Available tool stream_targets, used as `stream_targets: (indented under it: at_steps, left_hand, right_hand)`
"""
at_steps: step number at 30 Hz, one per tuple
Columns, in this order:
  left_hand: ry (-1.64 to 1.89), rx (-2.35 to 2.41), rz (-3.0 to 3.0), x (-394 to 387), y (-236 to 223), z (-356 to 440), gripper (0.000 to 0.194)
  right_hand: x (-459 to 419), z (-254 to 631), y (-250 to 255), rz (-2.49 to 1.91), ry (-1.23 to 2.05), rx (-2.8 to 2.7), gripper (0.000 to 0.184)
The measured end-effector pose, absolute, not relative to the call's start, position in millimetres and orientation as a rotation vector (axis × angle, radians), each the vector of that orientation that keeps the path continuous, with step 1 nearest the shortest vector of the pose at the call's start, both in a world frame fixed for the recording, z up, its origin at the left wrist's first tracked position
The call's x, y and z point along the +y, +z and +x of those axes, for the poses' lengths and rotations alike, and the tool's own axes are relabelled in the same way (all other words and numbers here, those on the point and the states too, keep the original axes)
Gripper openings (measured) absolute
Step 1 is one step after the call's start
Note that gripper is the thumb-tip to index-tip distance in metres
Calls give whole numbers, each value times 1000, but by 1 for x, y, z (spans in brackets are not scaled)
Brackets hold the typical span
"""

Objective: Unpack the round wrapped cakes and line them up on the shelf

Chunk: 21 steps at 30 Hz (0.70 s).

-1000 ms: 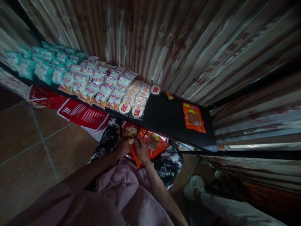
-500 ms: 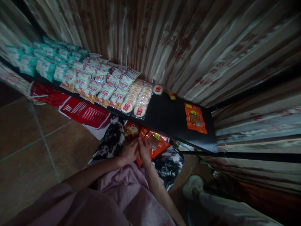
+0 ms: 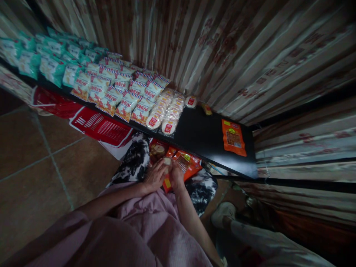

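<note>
1. Parting slightly, left hand (image 3: 154,178) and right hand (image 3: 176,175) now reveal a pale item (image 3: 167,161) between them.
2. Whether either pinches it, I cannot tell in this dimness.
3. Beside right hand: orange packets (image 3: 192,167).

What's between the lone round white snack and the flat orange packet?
The head view shows a small yellow packet near the white snack, then bare black board before the orange packet.

1 small, pale, roundish item (image 3: 167,161), partly hidden, is near the orange packets (image 3: 191,167). These glossy packets overlap across the patterned trousers (image 3: 200,190), partly covered.
</note>
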<state>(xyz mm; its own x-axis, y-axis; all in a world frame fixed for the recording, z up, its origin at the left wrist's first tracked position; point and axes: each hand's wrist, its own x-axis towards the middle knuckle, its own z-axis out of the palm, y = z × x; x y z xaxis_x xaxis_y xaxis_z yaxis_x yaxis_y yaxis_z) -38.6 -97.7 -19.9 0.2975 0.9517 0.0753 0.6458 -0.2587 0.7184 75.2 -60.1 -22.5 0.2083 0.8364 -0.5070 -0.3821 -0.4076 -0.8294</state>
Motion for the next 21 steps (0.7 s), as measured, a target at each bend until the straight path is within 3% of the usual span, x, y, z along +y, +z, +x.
stream_targets:
  at_steps: [21]
  left_hand:
    - [795,1524,1865,-96,-27,-54,47]
  right_hand:
    - [-43,68,-21,-1322,1416,-330,28]
